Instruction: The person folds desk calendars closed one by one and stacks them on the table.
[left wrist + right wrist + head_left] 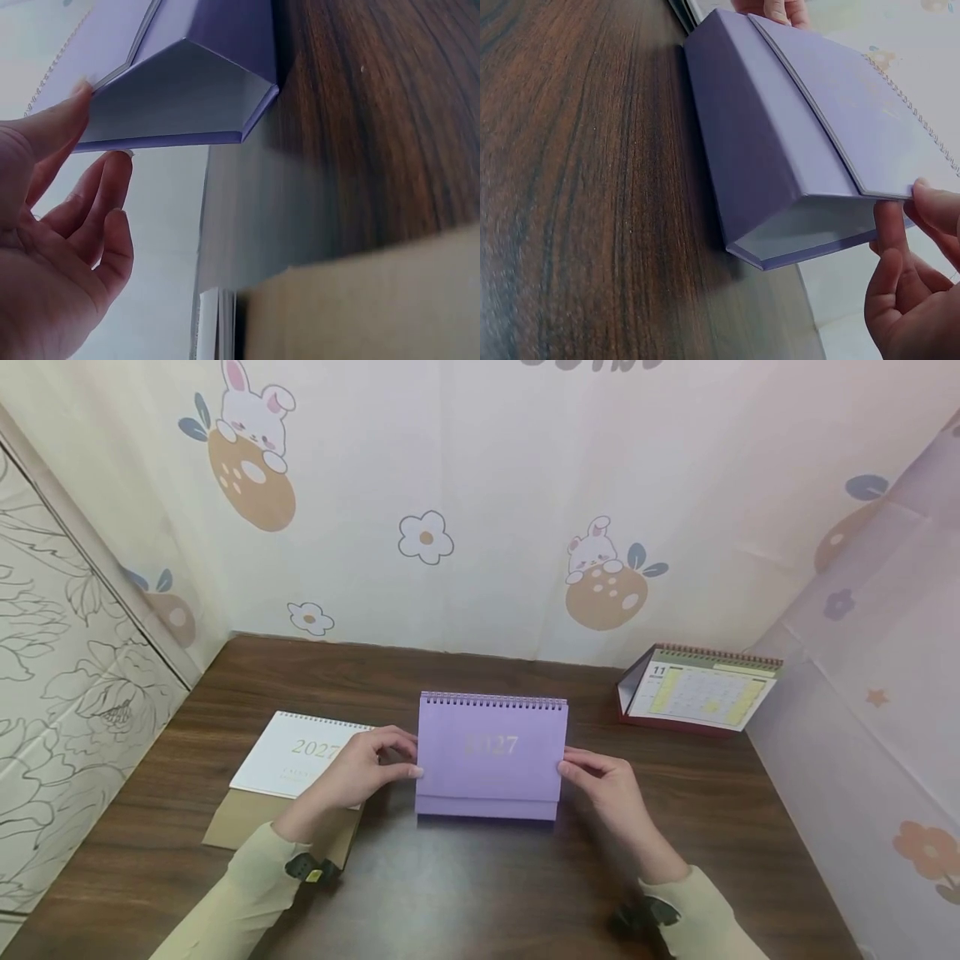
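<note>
A purple desk calendar (491, 756) with a faint "2027" on its cover stands upright in the middle, spiral binding along its top. At its left side edge, my left hand (363, 768) pinches it, the thumb on the front cover and fingers behind. My right hand (611, 789) pinches the opposite edge in the same way. Both wrist views look into the calendar's hollow folded stand (180, 97). Partly behind my left hand and forearm lies a white "2027" calendar (262, 764) with a brown stand (240, 818).
Toward the back right of the dark wooden table (465, 893) stands another spiral calendar (701, 689), showing a page marked 11. A patterned curtain (495, 468) hangs along the table's back edge, and printed panels flank both sides.
</note>
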The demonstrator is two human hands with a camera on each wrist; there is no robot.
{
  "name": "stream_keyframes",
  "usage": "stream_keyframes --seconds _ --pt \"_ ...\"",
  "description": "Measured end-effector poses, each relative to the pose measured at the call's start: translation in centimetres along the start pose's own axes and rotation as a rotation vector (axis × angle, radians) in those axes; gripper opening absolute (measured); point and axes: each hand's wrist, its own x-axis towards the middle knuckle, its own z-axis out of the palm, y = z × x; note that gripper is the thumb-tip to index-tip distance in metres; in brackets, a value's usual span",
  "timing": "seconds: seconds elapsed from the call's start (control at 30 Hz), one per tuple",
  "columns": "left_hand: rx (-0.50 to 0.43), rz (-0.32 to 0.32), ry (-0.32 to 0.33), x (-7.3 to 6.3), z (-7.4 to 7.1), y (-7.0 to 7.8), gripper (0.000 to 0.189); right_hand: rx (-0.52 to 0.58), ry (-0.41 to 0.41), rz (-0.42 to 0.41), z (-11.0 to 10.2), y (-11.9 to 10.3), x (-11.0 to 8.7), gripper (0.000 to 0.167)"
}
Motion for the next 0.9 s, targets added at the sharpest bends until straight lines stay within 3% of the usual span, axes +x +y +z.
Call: stream_keyframes --seconds 0.33,0.63,0.9 --pt "-0.027 -0.088 0.02 0.1 0.6 0.1 0.019 0.02 0.047 0.095 0.5 0.4 0.0 0.038" --pt "-0.139 -0.143 0.037 0.2 1.1 -0.2 0.031 0.025 0.041 0.09 1.0 0.6 0.1 0.047" --pt "-0.142 -0.202 0.039 0.4 1.7 -0.9 0.045 0.044 0.027 0.126 1.5 1.2 0.3 0.049"
